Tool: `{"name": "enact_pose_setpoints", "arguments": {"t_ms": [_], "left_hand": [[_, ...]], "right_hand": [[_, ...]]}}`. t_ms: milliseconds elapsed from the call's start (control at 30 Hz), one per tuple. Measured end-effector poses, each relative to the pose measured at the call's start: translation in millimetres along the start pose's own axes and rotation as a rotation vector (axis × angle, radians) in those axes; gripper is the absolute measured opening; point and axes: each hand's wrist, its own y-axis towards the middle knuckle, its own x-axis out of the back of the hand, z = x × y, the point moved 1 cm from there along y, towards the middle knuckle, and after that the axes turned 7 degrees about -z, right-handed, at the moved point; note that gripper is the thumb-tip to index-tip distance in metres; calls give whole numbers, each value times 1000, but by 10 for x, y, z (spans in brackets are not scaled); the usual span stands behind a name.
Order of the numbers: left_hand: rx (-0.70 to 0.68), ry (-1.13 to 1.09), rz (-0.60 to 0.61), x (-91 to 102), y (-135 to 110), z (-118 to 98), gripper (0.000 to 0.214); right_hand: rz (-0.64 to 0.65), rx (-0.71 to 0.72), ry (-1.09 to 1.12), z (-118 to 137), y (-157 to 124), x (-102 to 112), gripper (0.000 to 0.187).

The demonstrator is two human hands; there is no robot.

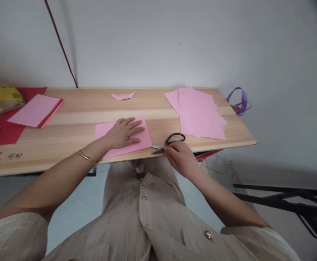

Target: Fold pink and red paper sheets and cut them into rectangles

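My left hand (126,133) lies flat on a sheet of pink paper (145,131), fingers spread, near the front edge of the table. The paper's left part shows beside my wrist. Just right of that sheet, my right hand (180,156) grips black-handled scissors (175,136) at the table's edge. Their blades are a little apart and point left, the tips by the sheet's lower right corner. One handle loop stands out above my fingers; my hand covers the other.
Several loose pink sheets (199,112) overlap on the right of the wooden table (93,105). A small folded pink paper piece (123,96) sits at the back. On the left are a paper stack (37,110), red paper (14,135) and a yellow package (3,98). A purple strap (242,99) hangs beyond the right edge.
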Motion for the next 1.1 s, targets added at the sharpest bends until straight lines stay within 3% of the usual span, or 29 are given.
{"name": "enact_pose_setpoints", "arguments": {"t_ms": [333, 633, 1100], "left_hand": [[7, 13, 24, 24, -2, -32, 55], [-8, 43, 33, 24, -10, -53, 61], [-8, 78, 40, 7, -5, -45, 61]], "right_hand": [[1, 44, 0, 399, 239, -224, 17], [-71, 157, 83, 326, 189, -250, 15], [-136, 122, 10, 565, 181, -290, 13]]}}
